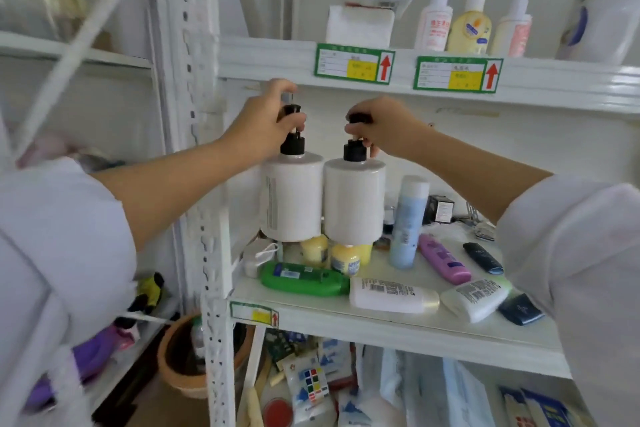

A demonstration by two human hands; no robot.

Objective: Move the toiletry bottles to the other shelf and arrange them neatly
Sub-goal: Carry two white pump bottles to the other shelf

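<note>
Toiletry bottles stood and lay across two shelves of a white metal rack. Two large white pump bottles with black pump heads were held side by side, touching, above the left end of the middle shelf [398, 324], both upright and clear of its surface: the left pump bottle [291, 198] and the right pump bottle [354, 201]. The left hand [266, 125] was closed around the black pump of the left one, fingers curled over its top; the right hand [384, 128] pinched the pump of the right one from above, thumb and fingers wrapped on the neck. Both forearms reached forward from white sleeves, wrists slightly raised. Beneath the lifted pair sat what looked like two small yellow bottles [341, 258], partly hidden. On the same shelf one blue bottle [408, 222] stood upright, while a green bottle [304, 279], a white bottle [393, 295], a second white tube [476, 298], a purple bottle [445, 258] and two dark tubes lay flat. On the upper shelf [554, 80] three pump bottles [471, 26] stood in a row.
</note>
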